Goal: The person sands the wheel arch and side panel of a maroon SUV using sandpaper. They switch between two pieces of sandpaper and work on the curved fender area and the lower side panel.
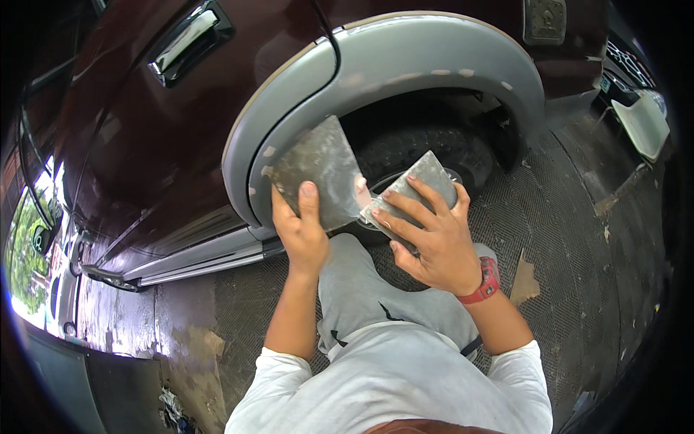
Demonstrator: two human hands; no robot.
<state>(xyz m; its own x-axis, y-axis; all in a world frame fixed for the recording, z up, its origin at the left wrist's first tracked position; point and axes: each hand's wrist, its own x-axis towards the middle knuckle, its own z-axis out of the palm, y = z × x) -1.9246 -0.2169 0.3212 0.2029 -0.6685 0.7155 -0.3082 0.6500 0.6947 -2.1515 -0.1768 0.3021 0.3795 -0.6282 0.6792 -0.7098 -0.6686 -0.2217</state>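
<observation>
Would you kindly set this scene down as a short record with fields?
Left hand: holds larger gray plate
Right hand: holds smaller gray plate
Paste: pinkish, at the larger plate's right edge
Vehicle: dark maroon, silver wheel-arch trim with pale patches
Tire: dark, beneath the arch
Worn: red wristwatch, right wrist

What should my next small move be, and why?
Probably draw the small plate along the right edge of the big plate to gather the pinkish paste: the paste sits at that edge, the left hand holds the big plate, and the right hand has the small one close by.
</observation>
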